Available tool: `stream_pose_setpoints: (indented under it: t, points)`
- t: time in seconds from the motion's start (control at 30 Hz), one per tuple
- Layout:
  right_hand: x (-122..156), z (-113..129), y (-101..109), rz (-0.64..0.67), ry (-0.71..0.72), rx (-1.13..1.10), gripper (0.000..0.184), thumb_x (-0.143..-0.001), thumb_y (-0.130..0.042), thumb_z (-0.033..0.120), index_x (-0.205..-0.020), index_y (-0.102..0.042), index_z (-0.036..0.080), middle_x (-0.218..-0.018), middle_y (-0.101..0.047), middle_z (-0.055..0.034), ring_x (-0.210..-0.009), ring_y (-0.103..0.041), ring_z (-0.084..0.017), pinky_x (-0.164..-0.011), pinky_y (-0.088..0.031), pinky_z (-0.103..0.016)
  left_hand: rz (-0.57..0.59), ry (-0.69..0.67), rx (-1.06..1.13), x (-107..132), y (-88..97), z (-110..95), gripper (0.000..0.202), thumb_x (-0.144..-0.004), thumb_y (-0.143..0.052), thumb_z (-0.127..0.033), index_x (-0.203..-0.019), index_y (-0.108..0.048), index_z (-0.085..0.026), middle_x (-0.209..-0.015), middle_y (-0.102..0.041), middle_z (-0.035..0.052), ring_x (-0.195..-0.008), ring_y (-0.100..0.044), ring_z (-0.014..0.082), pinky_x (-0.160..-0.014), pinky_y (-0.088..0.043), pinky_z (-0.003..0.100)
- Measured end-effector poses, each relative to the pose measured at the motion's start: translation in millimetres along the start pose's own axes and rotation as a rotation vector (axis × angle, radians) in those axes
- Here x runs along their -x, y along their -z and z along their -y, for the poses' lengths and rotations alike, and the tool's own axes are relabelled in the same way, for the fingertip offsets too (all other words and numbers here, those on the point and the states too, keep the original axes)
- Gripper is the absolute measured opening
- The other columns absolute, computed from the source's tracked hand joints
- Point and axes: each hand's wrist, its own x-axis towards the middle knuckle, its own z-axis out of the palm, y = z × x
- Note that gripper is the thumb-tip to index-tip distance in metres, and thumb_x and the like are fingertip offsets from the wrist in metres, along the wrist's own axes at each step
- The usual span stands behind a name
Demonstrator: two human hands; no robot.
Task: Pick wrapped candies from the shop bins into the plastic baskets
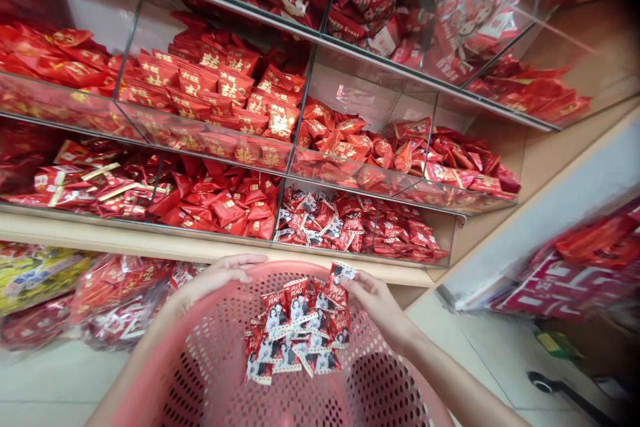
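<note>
A pink perforated plastic basket (220,373) tilts in front of me below the shelves. My left hand (223,275) grips its far rim, fingers curled over the edge. Inside the basket lies a pile of small red candy packets (295,330) with black-and-white figures and cream edges. Between the fingertips of my right hand (367,290) is one candy packet (340,275) of the same kind, held just above the right side of the pile. Matching packets (320,220) fill a clear bin on the lowest shelf, straight beyond the basket.
Clear-fronted bins of red and gold packets (215,90) line the tiered shelves. A wooden ledge (190,240) runs along the bottom. Bagged goods (123,297) lie under it at left. More red bags (575,267) and a black handle-like object (565,393) are at right on the tiled floor.
</note>
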Motion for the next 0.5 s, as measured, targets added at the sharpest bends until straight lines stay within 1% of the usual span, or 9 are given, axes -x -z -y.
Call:
stream_pose_setpoints:
  t: [0.07, 0.2, 0.3, 0.37, 0.5]
  points:
    - [-4.2, -0.2, -6.5, 0.06, 0.005, 0.038, 0.037, -0.07, -0.06, 0.054, -0.069, -0.05, 0.018, -0.053, -0.048, 0.0053, -0.05, -0.045, -0.009, -0.052, -0.035, -0.023, -0.005, 0.008, 0.01, 0.6, -1.0, -0.8, 0.056, -0.059, -0.059, -0.017, -0.114, -0.059, -0.021, -0.119, -0.062, 0.0032, -0.099, -0.06, 0.0224, -0.086, -0.047, 0.034]
    - [-18.8, -2.5, -20.4, 0.128, -0.015, 0.071, 0.041, -0.067, -0.061, 0.056, -0.065, -0.046, 0.018, -0.051, -0.047, 0.0063, -0.046, -0.043, -0.008, -0.049, -0.035, -0.023, -0.021, -0.011, -0.016, 3.0, -1.8, -5.7, 0.052, -0.056, -0.06, -0.018, -0.108, -0.063, -0.021, -0.12, -0.061, 0.0028, -0.107, -0.056, 0.0227, -0.093, -0.042, 0.032]
    - [-29.3, -7.0, -27.2, 0.118, -0.026, 0.087, 0.043, -0.062, -0.064, 0.057, -0.065, -0.044, 0.019, -0.047, -0.04, 0.0088, -0.042, -0.036, -0.006, -0.044, -0.03, -0.021, -0.007, -0.014, -0.044, 4.7, -1.8, -8.7, 0.053, -0.057, -0.059, -0.019, -0.11, -0.062, -0.02, -0.117, -0.063, 0.0028, -0.105, -0.058, 0.023, -0.093, -0.043, 0.033]
    - [-33.7, -10.0, -30.0, 0.109, -0.025, 0.086, 0.043, -0.061, -0.066, 0.056, -0.066, -0.045, 0.019, -0.049, -0.039, 0.0091, -0.043, -0.033, -0.006, -0.043, -0.026, -0.021, 0.0, -0.012, -0.059, 5.0, -2.1, -9.4, 0.054, -0.057, -0.059, -0.02, -0.112, -0.061, -0.021, -0.116, -0.064, 0.0028, -0.103, -0.059, 0.0239, -0.091, -0.044, 0.034]
    - [-34.0, -10.4, -32.7, 0.106, -0.017, 0.065, 0.042, -0.06, -0.068, 0.053, -0.067, -0.047, 0.018, -0.051, -0.04, 0.0084, -0.045, -0.029, -0.005, -0.043, -0.023, -0.021, -0.04, -0.034, -0.085, 4.1, -2.5, -8.8, 0.054, -0.055, -0.058, -0.019, -0.109, -0.063, -0.02, -0.118, -0.063, 0.0042, -0.111, -0.054, 0.0263, -0.095, -0.041, 0.036]
